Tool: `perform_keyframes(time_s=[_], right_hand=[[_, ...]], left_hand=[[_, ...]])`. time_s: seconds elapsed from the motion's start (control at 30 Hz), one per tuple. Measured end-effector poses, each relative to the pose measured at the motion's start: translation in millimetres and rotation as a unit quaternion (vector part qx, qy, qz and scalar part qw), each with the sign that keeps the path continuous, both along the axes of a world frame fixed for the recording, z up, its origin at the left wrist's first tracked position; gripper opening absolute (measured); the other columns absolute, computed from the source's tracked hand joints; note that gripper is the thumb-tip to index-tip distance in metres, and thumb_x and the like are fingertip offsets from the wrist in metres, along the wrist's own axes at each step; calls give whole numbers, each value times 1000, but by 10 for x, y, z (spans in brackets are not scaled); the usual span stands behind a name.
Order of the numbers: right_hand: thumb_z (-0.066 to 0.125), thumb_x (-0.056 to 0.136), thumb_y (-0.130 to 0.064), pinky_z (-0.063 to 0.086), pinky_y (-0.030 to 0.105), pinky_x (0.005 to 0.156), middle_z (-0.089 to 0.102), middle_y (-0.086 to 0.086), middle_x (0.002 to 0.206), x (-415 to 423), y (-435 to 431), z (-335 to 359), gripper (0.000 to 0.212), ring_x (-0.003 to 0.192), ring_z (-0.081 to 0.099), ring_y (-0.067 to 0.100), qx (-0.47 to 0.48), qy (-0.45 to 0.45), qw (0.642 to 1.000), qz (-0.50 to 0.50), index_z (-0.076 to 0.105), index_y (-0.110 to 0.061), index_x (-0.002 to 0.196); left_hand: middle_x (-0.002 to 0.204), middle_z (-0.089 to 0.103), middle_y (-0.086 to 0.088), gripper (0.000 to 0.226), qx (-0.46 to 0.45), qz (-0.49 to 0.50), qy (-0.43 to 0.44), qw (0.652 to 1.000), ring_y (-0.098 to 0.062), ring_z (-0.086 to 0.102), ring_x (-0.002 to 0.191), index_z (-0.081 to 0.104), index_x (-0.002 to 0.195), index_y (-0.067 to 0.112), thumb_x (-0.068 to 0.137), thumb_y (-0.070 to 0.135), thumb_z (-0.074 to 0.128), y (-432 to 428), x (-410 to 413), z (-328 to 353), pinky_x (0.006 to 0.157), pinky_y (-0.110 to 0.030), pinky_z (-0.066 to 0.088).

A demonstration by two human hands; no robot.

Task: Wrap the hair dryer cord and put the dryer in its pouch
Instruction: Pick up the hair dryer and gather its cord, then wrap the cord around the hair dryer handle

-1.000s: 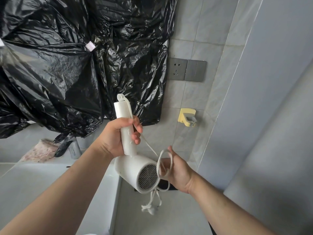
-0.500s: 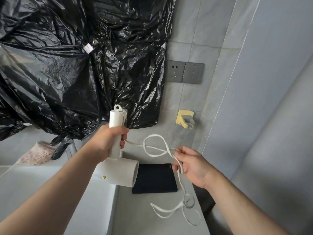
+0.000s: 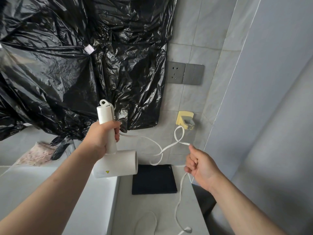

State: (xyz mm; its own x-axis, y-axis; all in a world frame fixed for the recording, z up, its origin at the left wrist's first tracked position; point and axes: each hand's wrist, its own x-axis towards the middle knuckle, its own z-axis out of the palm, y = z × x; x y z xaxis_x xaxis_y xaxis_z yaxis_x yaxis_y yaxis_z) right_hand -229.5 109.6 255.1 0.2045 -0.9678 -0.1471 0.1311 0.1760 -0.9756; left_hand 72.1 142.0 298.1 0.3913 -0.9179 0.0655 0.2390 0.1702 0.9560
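Note:
My left hand (image 3: 101,138) grips the handle of a white hair dryer (image 3: 116,164), held upside down with the handle end up and the barrel pointing right. Its white cord (image 3: 162,150) runs from the handle, loops loosely in the air and passes through my right hand (image 3: 200,164), which is closed on it. Below that hand the cord hangs down to the counter, where the plug (image 3: 187,230) lies. A flat black pouch (image 3: 153,179) lies on the counter under the cord, between my hands.
Black plastic sheeting (image 3: 76,56) covers the wall at left. A grey socket and switch plate (image 3: 185,73) and a yellow wall holder (image 3: 184,119) sit on the tiled wall. A white basin edge (image 3: 94,200) lies left of the grey counter (image 3: 152,214). A pink cloth (image 3: 35,154) lies far left.
My right hand has pulled the cord out to the right, stretching its loops. The dryer barrel turned from facing me to pointing right, which uncovered the pouch. The plug now rests on the counter.

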Motion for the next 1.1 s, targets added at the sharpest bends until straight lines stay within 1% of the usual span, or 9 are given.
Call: perform_keyframes(time_s=[0.1, 0.2, 0.33, 0.43, 0.5, 0.57, 0.67, 0.8, 1.1], right_hand=[[47, 98, -43, 31, 31, 54, 25, 2, 47, -69, -41, -43, 61, 47, 23, 17, -9, 33, 999, -7, 26, -18, 47], [57, 93, -39, 31, 35, 61, 28, 1, 49, -187, -74, -141, 56, 51, 25, 20, -67, 202, 977, -19, 28, -19, 50], [58, 86, -39, 33, 30, 58, 42, 3, 53, -314, -82, -339, 42, 52, 38, 18, -93, 442, 892, 30, 44, -16, 53], [57, 75, -33, 41, 27, 62, 59, 0, 60, -269, -41, -408, 23, 56, 54, 15, -46, 517, 841, 152, 59, -19, 57], [59, 69, -22, 44, 28, 68, 63, 0, 68, -174, 7, -422, 6, 64, 57, 13, -16, 505, 832, 230, 63, -21, 65], [58, 67, -11, 42, 32, 73, 60, 2, 76, -46, 16, -436, 13, 76, 54, 16, -20, 442, 863, 241, 67, -17, 75], [50, 81, 4, 47, 32, 85, 64, -1, 99, 149, -40, -349, 32, 94, 58, 16, -62, 305, 948, 69, 66, -13, 104], [33, 86, 14, 44, 32, 105, 65, -5, 118, 260, -24, -19, 53, 114, 59, 10, -133, 134, 979, -76, 65, -23, 106], [48, 91, -16, 50, 31, 91, 72, 9, 113, 582, 176, 62, 32, 109, 66, 18, -70, 31, 972, 223, 72, -12, 112]], left_hand=[[57, 52, -4, 16, -21, 57, 38, 997, -16, 45, 46, 55, 73, 8, 67, 17, 68, -37, 32, 8, 55, -30, 39], [55, 52, -1, 15, -40, 102, 57, 992, -17, 46, 46, 54, 74, 9, 71, 16, 67, -58, 91, 35, 54, -30, 39], [56, 54, 0, 11, -62, 98, 57, 992, -18, 46, 52, 54, 73, 10, 76, 14, 64, -49, 102, 91, 58, -31, 41], [61, 53, -2, 4, -74, 40, 73, 994, -16, 46, 51, 58, 72, 12, 72, 15, 61, -41, 19, 131, 56, -28, 43], [61, 52, -3, 7, -89, -22, 87, 992, -15, 45, 50, 59, 65, 16, 71, 13, 58, -36, -48, 137, 53, -26, 43], [60, 51, -3, 6, -93, -83, 83, 989, -15, 44, 50, 54, 67, 15, 67, 13, 59, -21, -99, 150, 52, -24, 43], [60, 51, -3, 19, -91, -166, 77, 979, -15, 45, 49, 52, 68, 14, 54, 17, 65, -2, -154, 184, 51, -23, 45], [58, 50, -3, 19, -98, -220, 74, 968, -15, 45, 47, 52, 65, 13, 51, 16, 63, 0, -233, 236, 51, -24, 45], [57, 51, -6, 20, -97, -260, 68, 958, -16, 45, 45, 54, 66, 12, 50, 14, 64, -15, -400, 250, 48, -25, 45]])
